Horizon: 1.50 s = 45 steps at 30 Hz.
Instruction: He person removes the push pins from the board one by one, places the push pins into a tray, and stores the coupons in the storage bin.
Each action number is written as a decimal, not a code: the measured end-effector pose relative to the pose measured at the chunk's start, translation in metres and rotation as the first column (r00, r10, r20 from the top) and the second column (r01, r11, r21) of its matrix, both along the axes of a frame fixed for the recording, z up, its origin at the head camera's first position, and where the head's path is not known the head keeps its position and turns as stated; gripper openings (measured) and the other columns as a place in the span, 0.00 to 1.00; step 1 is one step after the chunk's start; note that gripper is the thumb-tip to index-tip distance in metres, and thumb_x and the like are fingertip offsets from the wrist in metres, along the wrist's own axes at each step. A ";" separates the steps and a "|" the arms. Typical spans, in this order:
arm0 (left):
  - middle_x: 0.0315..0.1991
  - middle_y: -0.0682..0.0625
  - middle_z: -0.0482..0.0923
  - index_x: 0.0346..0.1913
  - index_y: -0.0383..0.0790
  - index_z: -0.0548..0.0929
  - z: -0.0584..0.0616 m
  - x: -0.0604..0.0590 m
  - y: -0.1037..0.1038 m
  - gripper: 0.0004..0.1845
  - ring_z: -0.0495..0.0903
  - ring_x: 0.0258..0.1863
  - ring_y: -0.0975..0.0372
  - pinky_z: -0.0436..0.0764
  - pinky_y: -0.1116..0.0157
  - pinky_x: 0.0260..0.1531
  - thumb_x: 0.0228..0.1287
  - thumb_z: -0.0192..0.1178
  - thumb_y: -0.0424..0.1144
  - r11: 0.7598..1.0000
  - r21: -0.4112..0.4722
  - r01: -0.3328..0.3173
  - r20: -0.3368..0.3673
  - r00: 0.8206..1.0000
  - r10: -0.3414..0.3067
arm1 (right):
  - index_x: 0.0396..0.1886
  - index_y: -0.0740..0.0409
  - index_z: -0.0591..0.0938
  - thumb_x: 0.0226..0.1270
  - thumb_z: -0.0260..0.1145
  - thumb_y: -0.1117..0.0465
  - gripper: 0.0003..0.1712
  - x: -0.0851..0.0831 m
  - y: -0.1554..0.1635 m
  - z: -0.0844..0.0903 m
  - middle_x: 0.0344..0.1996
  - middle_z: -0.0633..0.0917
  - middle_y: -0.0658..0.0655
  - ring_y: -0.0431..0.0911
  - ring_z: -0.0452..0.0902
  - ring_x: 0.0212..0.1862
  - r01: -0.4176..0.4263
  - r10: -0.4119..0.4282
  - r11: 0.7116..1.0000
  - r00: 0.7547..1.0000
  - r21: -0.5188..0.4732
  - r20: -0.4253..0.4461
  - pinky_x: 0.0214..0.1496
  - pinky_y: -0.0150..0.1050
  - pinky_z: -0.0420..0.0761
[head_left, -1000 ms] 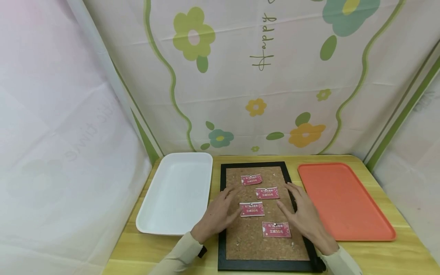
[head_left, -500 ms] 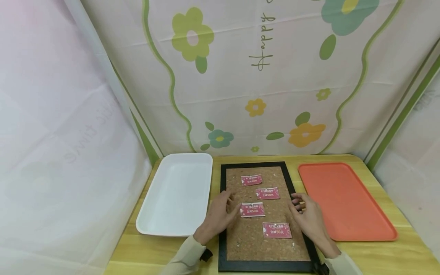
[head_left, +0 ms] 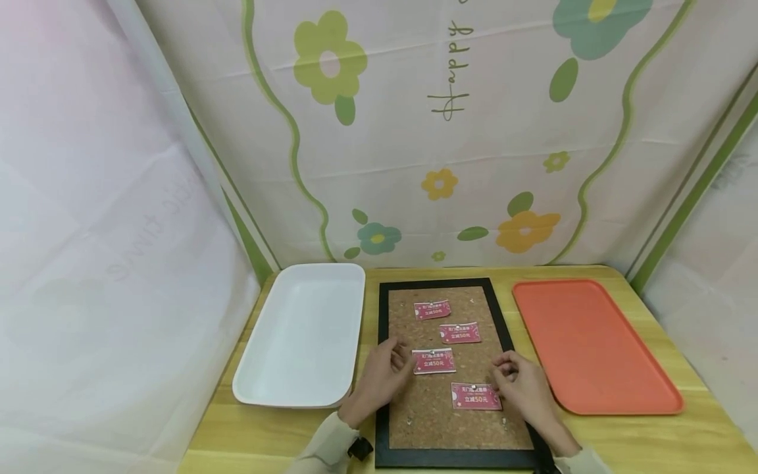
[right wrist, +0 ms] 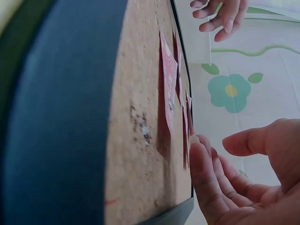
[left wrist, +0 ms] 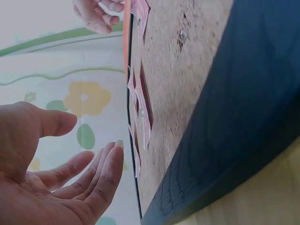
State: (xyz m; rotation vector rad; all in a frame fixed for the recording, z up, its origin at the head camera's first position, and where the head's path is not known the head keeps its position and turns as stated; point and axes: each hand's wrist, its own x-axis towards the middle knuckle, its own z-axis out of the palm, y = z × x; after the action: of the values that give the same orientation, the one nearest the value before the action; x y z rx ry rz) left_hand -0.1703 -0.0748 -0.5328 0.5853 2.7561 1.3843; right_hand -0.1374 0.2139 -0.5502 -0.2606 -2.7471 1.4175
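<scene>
The board (head_left: 456, 408) was rough, grainy cork in a matt black frame; the vouchers (head_left: 434, 361) looked like paper; the counter (head_left: 622, 441) was smooth wood.

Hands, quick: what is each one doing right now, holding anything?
Left hand: open, holding nothing, fingers beside a pink card on the cork board.
Right hand: open, fingers loosely bent, holding nothing, at the nearest pink card.

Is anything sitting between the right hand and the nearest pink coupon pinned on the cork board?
Nothing visible does. The right hand sits at the right edge of the nearest pink coupon on the cork board, with only bare cork around it.
</scene>
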 end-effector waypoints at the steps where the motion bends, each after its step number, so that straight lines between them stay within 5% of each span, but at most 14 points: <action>1: 0.39 0.51 0.82 0.53 0.39 0.78 0.000 0.000 0.000 0.23 0.80 0.32 0.70 0.81 0.75 0.32 0.70 0.56 0.55 1.000 0.007 -0.002 0.015 1.000 0.001 | 0.42 0.61 0.82 0.65 0.65 0.63 0.08 0.001 -0.001 -0.001 0.29 0.85 0.58 0.42 0.84 0.24 -0.004 0.004 1.000 1.000 -0.010 0.022 0.22 0.32 0.81; 16: 0.36 0.50 0.82 0.51 0.34 0.79 -0.013 0.008 0.014 0.14 0.79 0.30 0.71 0.80 0.75 0.31 0.69 0.60 0.41 0.998 0.055 0.035 0.094 0.995 -0.040 | 0.36 0.59 0.84 0.66 0.65 0.62 0.05 0.008 -0.006 -0.008 0.25 0.86 0.56 0.43 0.84 0.22 0.003 0.003 0.998 0.996 -0.068 0.090 0.22 0.34 0.82; 33: 0.37 0.51 0.84 0.47 0.39 0.82 -0.022 0.016 0.031 0.14 0.81 0.32 0.72 0.80 0.74 0.33 0.69 0.60 0.46 0.996 0.065 0.055 0.193 0.979 -0.067 | 0.32 0.54 0.88 0.64 0.67 0.60 0.05 0.008 -0.011 -0.010 0.25 0.86 0.49 0.37 0.78 0.26 -0.081 0.072 0.992 0.994 0.095 0.087 0.28 0.30 0.77; 45: 0.37 0.53 0.83 0.46 0.39 0.83 -0.025 0.024 0.045 0.12 0.79 0.32 0.72 0.80 0.74 0.33 0.69 0.60 0.43 0.993 0.112 0.042 0.265 0.962 -0.071 | 0.29 0.52 0.89 0.62 0.69 0.60 0.04 0.006 -0.016 -0.012 0.25 0.87 0.48 0.37 0.78 0.27 -0.090 0.079 0.989 0.992 0.116 0.103 0.29 0.30 0.77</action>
State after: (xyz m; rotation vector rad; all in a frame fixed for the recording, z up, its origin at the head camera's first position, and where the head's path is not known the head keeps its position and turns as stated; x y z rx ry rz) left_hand -0.1468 -0.0293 -0.5575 0.4369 2.4496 1.4811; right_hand -0.1309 0.1976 -0.5618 -0.2168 -2.9435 1.2822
